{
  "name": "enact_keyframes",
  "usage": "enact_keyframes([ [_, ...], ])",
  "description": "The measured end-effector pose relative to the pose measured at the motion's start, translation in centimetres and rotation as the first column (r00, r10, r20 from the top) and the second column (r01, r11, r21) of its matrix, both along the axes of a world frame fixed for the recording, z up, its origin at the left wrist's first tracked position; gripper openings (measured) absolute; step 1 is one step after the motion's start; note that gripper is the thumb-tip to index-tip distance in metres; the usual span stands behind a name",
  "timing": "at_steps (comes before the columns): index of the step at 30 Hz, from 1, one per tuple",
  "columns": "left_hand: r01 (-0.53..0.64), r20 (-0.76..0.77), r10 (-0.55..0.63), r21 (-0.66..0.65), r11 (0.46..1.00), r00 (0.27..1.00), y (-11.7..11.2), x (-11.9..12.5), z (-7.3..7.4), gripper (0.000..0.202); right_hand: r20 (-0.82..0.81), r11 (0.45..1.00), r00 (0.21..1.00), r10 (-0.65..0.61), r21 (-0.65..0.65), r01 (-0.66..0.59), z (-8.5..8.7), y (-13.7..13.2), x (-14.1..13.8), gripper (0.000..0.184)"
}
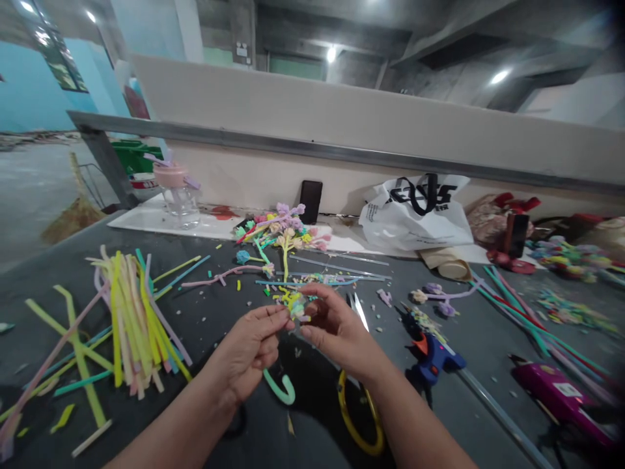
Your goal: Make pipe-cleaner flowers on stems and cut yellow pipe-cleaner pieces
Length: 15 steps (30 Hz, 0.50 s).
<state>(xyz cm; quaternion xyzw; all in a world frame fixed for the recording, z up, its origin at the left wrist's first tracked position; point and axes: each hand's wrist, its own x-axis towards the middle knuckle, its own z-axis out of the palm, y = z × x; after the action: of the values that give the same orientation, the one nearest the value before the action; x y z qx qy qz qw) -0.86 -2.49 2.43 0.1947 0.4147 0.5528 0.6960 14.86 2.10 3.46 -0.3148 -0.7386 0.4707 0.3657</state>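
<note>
My left hand [254, 345] is closed in a pinch on a small yellow, green and lilac flower [293, 301] made of soft craft sticks. On the other side of it, my right hand [342, 332] curves its fingers around the flower, thumb and forefinger apart; whether the fingertips touch it is hard to see. A mint-green curved stick [283, 394] shows below my left hand; I cannot tell if it joins the flower. Scissors with yellow handles [364, 430] lie under my right wrist, blades pointing away.
Bundled coloured sticks [137, 319] lie left. Finished flowers [288, 225] are heaped at the back near a black phone [311, 200]. To the right are a blue glue gun [437, 358], a magenta glue gun [561, 391] and a white bag [415, 218]. A pink-lidded jar [178, 195] stands back left.
</note>
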Motion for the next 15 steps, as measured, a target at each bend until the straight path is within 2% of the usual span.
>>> enact_keyframes([
  [4,0.018,-0.029,-0.017,0.009,1.0,0.999,0.09,0.02,-0.22,0.017,-0.035,1.0,0.999,0.025,0.004,-0.025,-0.2,0.12,-0.1,0.04],
  [10,0.059,-0.073,-0.058,0.014,0.998,0.996,0.05,0.07,-0.26,0.018,0.061,0.989,0.998,0.036,0.143,-0.044,-0.14,0.07,0.08,0.045],
  [15,0.078,-0.108,-0.075,0.023,0.997,0.991,-0.17,0.25,-0.04,0.019,0.101,0.975,0.995,0.009,0.22,-0.031,0.08,0.0,-0.03,0.042],
])
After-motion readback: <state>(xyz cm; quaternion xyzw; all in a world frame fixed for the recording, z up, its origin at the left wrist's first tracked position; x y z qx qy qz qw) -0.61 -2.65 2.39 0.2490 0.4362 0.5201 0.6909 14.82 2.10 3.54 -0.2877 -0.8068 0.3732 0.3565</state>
